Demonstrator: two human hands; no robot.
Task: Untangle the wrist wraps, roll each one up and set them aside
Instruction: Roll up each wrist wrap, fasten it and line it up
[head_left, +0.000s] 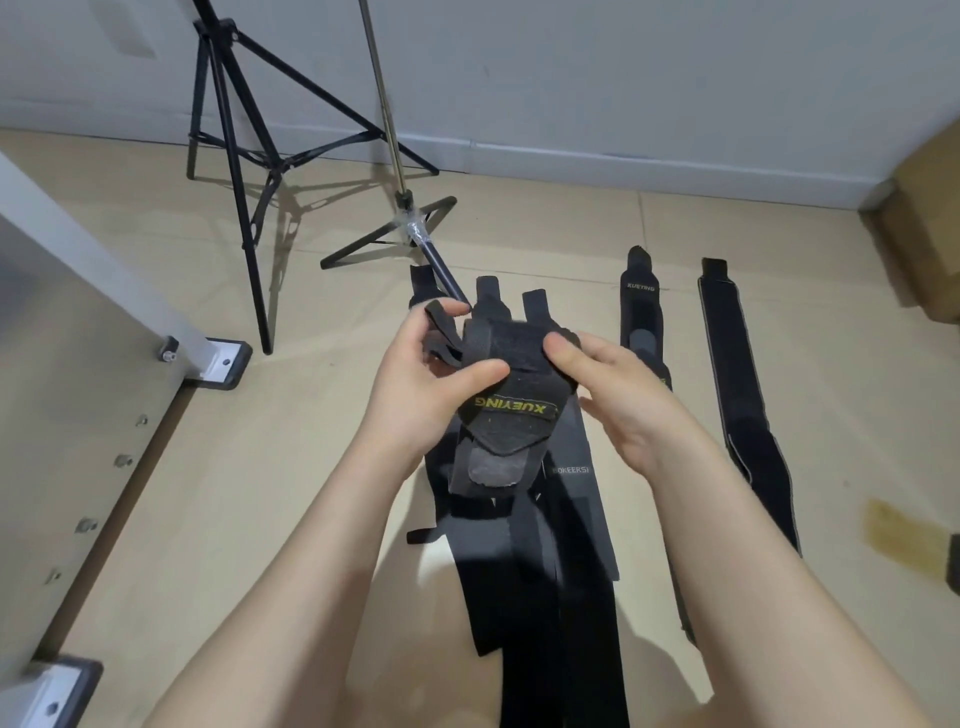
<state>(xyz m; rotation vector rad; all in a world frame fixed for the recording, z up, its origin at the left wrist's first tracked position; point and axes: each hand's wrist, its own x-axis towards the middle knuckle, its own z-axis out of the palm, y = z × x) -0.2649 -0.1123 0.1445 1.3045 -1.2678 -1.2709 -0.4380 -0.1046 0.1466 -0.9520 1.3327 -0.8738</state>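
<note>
A black wrist wrap (506, 395) with yellow lettering is rolled into a bundle and held above the floor. My left hand (431, 384) grips its left side, thumb across the front, with the thumb loop between the fingers. My right hand (618, 384) holds the right side, thumb pressed on the roll's top edge. Below the bundle, several black wraps (524, 561) lie overlapping on the floor. Two more wraps lie flat and straight to the right: one (644, 317) close by, another (743, 395) further right.
A black tripod (244, 156) stands at the back left, and a second stand (400, 228) with a metal pole is behind the wraps. White frame legs with brackets (213, 358) line the left side. Cardboard boxes (924, 223) sit at the right by the wall.
</note>
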